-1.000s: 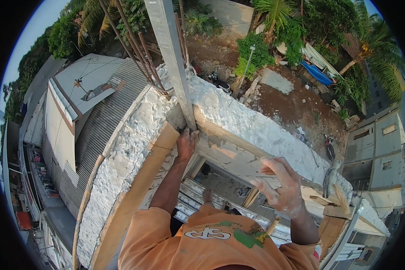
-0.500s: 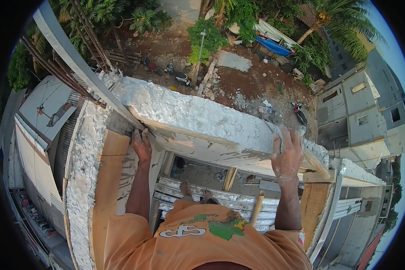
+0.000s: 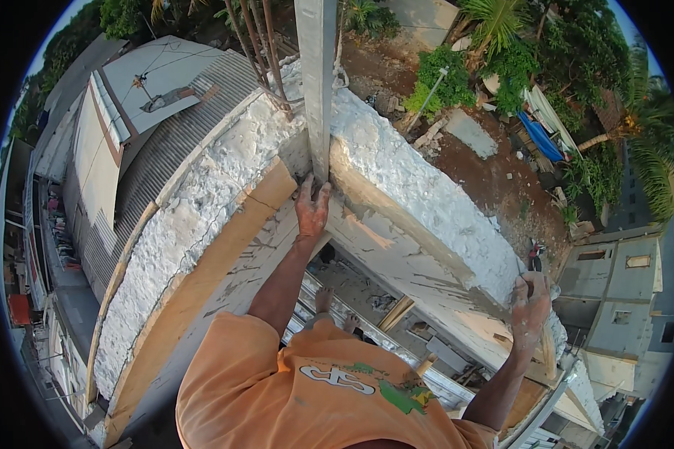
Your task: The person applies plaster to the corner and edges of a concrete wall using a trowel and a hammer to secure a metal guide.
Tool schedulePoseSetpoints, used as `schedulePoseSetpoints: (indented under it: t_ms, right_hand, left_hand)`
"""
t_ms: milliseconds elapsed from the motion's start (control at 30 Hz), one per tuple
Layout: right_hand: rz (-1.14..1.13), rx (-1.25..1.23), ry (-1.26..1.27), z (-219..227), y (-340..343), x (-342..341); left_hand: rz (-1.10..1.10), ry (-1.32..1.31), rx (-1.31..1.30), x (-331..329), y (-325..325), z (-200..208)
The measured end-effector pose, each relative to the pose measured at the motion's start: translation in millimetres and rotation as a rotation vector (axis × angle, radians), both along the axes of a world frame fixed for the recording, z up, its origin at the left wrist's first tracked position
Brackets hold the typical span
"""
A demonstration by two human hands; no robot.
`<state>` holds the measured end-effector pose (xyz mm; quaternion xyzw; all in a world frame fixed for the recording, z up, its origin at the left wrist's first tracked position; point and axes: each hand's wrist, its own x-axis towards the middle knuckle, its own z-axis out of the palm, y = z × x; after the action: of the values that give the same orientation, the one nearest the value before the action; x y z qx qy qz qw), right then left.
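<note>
A long grey metal bar [image 3: 316, 82] stands in the inner corner where two rough concrete beams meet. My left hand [image 3: 311, 211] is at its lower end, with the thumb and fingers closed about it. My right hand [image 3: 530, 303] is curled over the top edge of the right-hand concrete beam [image 3: 419, 187], near its far right end. Wooden formwork board [image 3: 202, 292] lines the inner side of the left-hand beam [image 3: 195, 209].
Rusty rebar [image 3: 266, 52] sticks up at the corner beside the bar. Below my bare feet [image 3: 324, 299] are planks and a lower floor. Beyond the right-hand beam the ground [image 3: 517, 194] lies far below. A corrugated roof [image 3: 165, 150] is at the left.
My view has turned left, so the corner and bar now stand near the middle. Both hands keep to the same places, the left at the bar's foot and the right on the beam.
</note>
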<state>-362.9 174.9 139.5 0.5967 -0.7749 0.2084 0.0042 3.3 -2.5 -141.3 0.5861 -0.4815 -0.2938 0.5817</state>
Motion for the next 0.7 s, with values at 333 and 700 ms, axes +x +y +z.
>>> schedulePoseSetpoints:
  t_ms: [333,700]
  right_hand:
    - [-0.072,-0.044,-0.088,-2,-1,3]
    - [-0.034,-0.234,-0.091,-5,19,17]
  left_hand:
    - [-0.146,0.236,-0.069,3,3,-3]
    - [-0.117,-0.024,-0.067,0,10,18]
